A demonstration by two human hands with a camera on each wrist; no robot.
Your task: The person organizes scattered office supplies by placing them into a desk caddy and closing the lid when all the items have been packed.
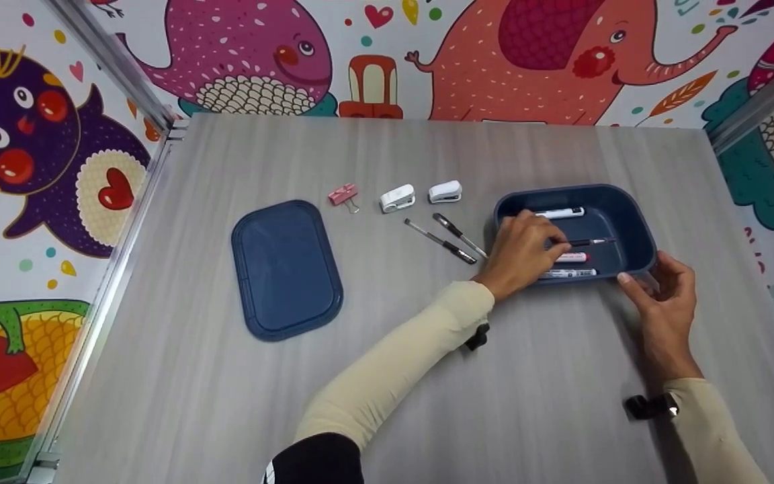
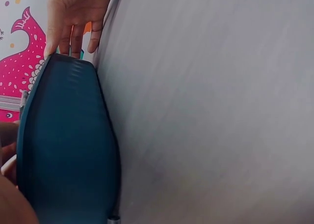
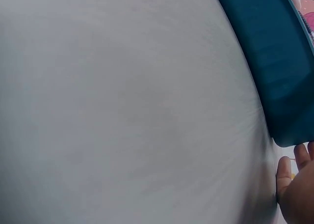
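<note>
Over the left side of a dark blue plastic box, my left hand reaches in and pinches a black pen between thumb and fingers. The pen's tip points right, and my hand hides its other end. Inside the box lie a white marker along the far wall, a red-ended marker and another marker by the near wall. My right hand holds the box's near right corner, thumb at the rim and fingers along the outer wall, also visible in the left wrist view.
Left of the box, two pens lie on the grey table. Beyond them are two small white staplers and a pink binder clip. A blue lid lies farther left. Patterned panels border the table.
</note>
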